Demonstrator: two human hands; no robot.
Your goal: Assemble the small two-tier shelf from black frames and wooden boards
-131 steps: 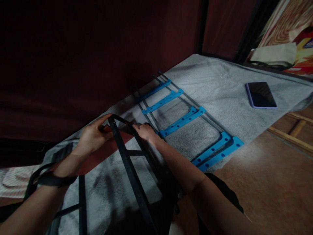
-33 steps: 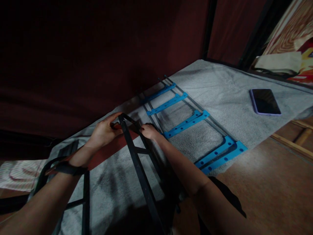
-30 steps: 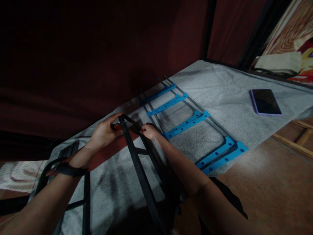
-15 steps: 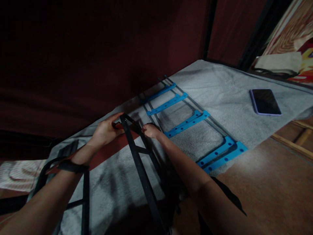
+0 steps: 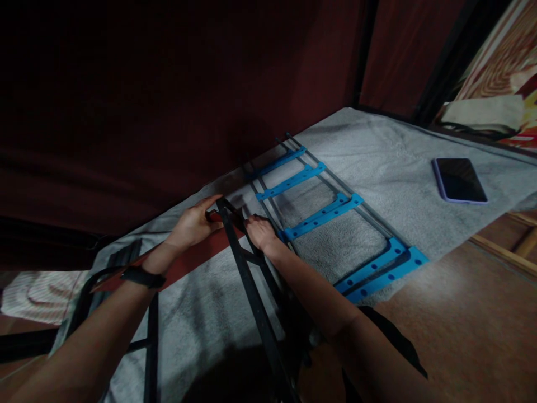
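Observation:
A black metal frame (image 5: 251, 274) with a crossbar slants up from the bottom of the view. My left hand (image 5: 193, 225), a dark band on its wrist, is closed on the end of a reddish-brown board (image 5: 191, 266), pressed against the frame's upper left corner. Across the frame, my right hand (image 5: 260, 230) has its fingers curled at the right bar, near the board's other end. Whatever is between those fingers is hidden. A second black frame (image 5: 152, 341) stands under my left forearm, below the board.
Blue brackets (image 5: 333, 212) joined by grey rods lie on the grey cloth (image 5: 377, 162) to the right. A phone (image 5: 459, 180) rests farther right. A dark red panel (image 5: 210, 84) rises behind. Brown floor (image 5: 457, 313) shows at lower right.
My right hand has turned so that more of its back shows, staying at the frame's right bar. My left hand keeps its grip; the whole view has shifted slightly.

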